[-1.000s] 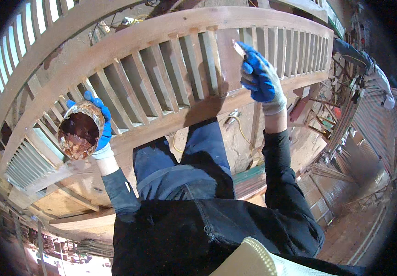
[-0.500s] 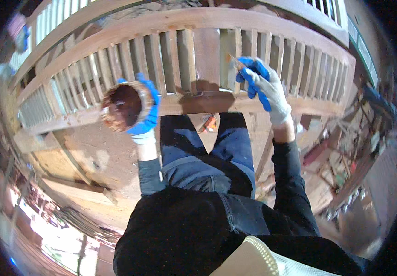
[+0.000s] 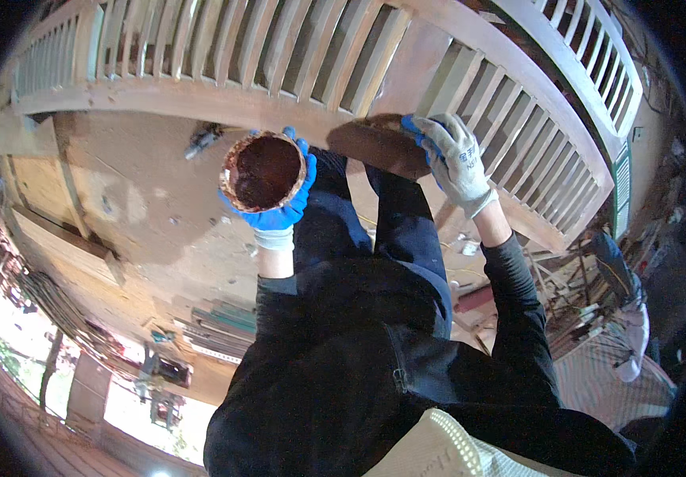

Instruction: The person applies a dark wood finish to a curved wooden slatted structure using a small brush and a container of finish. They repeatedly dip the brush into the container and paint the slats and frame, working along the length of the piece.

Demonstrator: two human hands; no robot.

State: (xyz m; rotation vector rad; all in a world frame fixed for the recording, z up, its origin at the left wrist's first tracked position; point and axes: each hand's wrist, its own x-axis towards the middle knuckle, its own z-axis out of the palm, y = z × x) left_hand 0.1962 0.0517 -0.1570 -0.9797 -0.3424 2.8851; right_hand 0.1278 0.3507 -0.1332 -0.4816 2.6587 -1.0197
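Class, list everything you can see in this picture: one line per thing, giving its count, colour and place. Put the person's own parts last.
Wooden railing: one, pale brown with many upright slats, curving across the top of the view.
Second slatted railing: one, pale, at the upper right behind the first.
Stained patch: one, darker brown, on the railing's lower rail under the right hand.
Small bowl: one, filled with dark red-brown liquid, left of centre.
Wooden floor: pale and dusty, at the left below the railing.
Scrap wood and clutter: several pieces, mixed colours, at the lower right.
Legs: two, in dark blue trousers, centre.
Left hand: blue glove, cupping the bowl from below.
Right hand: grey and blue glove, pressed on the rail.
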